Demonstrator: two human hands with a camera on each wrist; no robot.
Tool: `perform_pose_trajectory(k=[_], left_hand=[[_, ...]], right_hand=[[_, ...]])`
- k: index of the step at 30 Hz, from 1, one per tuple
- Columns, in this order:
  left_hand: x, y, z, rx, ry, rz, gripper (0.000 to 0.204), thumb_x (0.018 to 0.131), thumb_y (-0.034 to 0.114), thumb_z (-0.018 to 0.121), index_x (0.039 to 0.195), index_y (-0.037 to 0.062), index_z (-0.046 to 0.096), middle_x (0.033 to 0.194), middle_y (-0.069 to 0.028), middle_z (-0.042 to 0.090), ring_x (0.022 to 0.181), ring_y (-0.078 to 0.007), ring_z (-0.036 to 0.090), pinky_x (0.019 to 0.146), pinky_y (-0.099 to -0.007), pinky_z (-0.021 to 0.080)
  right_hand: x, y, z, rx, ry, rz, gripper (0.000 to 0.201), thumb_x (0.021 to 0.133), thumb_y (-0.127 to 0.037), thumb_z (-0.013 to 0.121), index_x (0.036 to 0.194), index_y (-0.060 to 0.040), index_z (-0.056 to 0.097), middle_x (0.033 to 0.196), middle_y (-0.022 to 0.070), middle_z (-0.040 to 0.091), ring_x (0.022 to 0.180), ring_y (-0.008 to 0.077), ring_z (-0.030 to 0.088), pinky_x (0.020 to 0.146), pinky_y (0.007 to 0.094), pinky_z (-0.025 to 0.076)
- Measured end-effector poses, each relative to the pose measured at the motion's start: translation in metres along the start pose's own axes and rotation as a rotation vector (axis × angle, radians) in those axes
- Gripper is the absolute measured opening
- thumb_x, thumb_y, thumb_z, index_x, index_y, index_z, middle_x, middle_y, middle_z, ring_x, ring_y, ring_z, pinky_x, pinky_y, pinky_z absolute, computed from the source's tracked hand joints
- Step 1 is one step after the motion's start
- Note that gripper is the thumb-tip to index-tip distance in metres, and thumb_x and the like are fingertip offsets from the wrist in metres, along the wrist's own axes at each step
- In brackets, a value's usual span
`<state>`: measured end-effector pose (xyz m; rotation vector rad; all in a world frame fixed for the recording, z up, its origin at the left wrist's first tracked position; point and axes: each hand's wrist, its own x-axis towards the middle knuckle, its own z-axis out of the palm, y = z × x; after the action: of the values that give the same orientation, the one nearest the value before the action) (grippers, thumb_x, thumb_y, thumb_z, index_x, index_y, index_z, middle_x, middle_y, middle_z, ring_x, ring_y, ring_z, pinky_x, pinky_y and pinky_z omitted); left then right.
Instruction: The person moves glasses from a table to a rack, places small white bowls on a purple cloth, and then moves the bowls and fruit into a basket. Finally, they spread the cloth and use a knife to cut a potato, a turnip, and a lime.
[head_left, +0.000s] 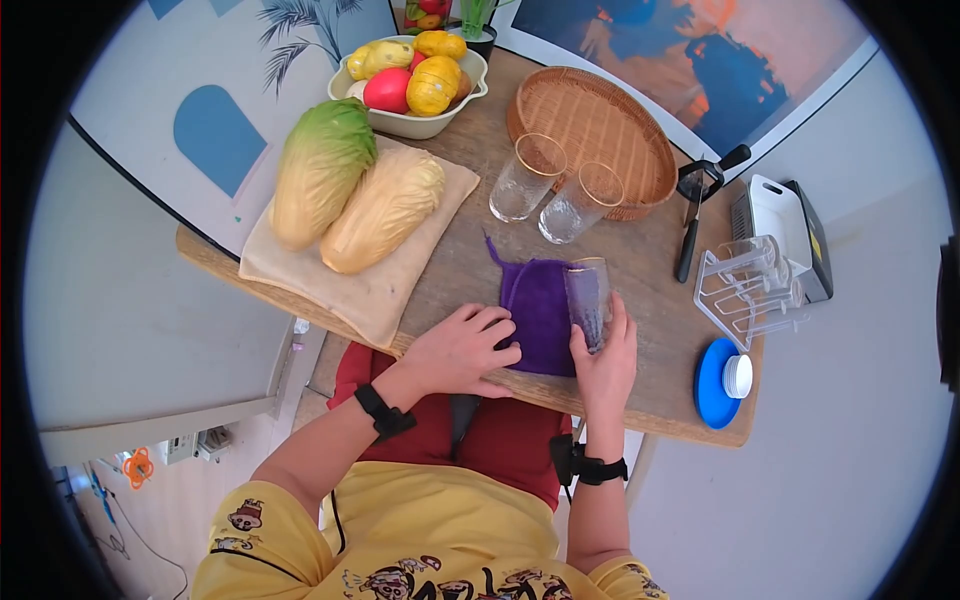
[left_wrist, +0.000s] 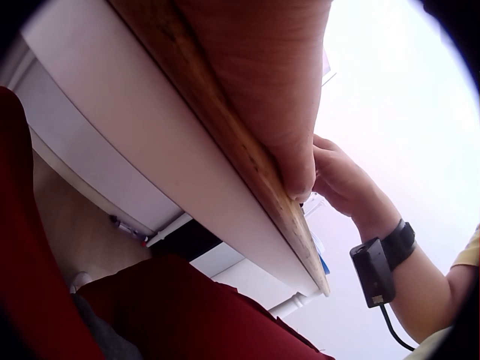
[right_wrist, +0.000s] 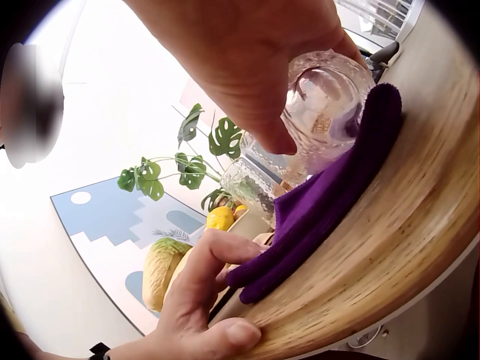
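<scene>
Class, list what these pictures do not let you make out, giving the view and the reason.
- Purple cloth: left wrist view, hidden by the left hand and table.
- Some of the right hand's fingertips: right wrist view, behind the glass.
- Bowl's inside bottom: head view, under the produce.
- Clear container's top: head view, cut off by the picture's edge.

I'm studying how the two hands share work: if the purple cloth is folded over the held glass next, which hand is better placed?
Probably the left hand: its fingers touch the purple cloth at its left edge, while the right hand is busy holding the glass.
</scene>
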<state>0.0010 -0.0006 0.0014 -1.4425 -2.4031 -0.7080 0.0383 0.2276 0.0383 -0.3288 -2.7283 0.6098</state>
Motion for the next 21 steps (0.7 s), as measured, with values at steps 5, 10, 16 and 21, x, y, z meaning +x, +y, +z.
perform_pose_trajectory(k=[5, 10, 16, 21], left_hand=[[-0.001, 0.000, 0.000, -0.006, -0.010, 0.003, 0.055, 0.076, 0.056, 0.076, 0.105, 0.0116, 0.062, 0.115, -0.0096, 0.058, 0.123, -0.0309, 0.053, 0.098, -0.0447, 0.046], [0.001, 0.001, -0.001, -0.004, 0.021, -0.004, 0.051, 0.076, 0.055, 0.076, 0.101, 0.0130, 0.061, 0.116, -0.0097, 0.056, 0.121, -0.0309, 0.052, 0.100, -0.0436, 0.045], [-0.001, -0.001, 0.001, 0.000, -0.007, 0.006, 0.057, 0.075, 0.056, 0.077, 0.106, 0.0105, 0.063, 0.114, -0.0108, 0.057, 0.122, -0.0305, 0.054, 0.098, -0.0447, 0.047], [0.000, 0.000, 0.001, -0.004, -0.005, -0.005, 0.057, 0.075, 0.056, 0.077, 0.106, 0.0104, 0.064, 0.113, -0.0109, 0.058, 0.122, -0.0309, 0.054, 0.098, -0.0446, 0.047]], right_hand=[[-0.016, -0.022, -0.005, 0.018, 0.012, -0.205, 0.071, 0.079, -0.018, 0.080, 0.143, -0.0094, 0.050, 0.130, 0.0199, 0.057, 0.117, 0.0407, 0.058, 0.097, 0.0483, 0.050], [-0.030, -0.035, -0.006, 0.159, -0.121, -0.223, 0.070, 0.080, -0.019, 0.078, 0.143, -0.0085, 0.049, 0.132, 0.0195, 0.056, 0.116, 0.0386, 0.060, 0.090, 0.0469, 0.054], [-0.017, -0.016, -0.004, 0.100, -0.078, -0.127, 0.064, 0.086, -0.019, 0.074, 0.144, -0.0075, 0.049, 0.134, 0.0218, 0.055, 0.116, 0.0403, 0.058, 0.094, 0.0471, 0.052], [-0.023, -0.018, -0.006, -0.076, 0.018, -0.257, 0.063, 0.088, -0.021, 0.073, 0.145, -0.0073, 0.048, 0.136, 0.0236, 0.053, 0.117, 0.0419, 0.057, 0.098, 0.0478, 0.049]])
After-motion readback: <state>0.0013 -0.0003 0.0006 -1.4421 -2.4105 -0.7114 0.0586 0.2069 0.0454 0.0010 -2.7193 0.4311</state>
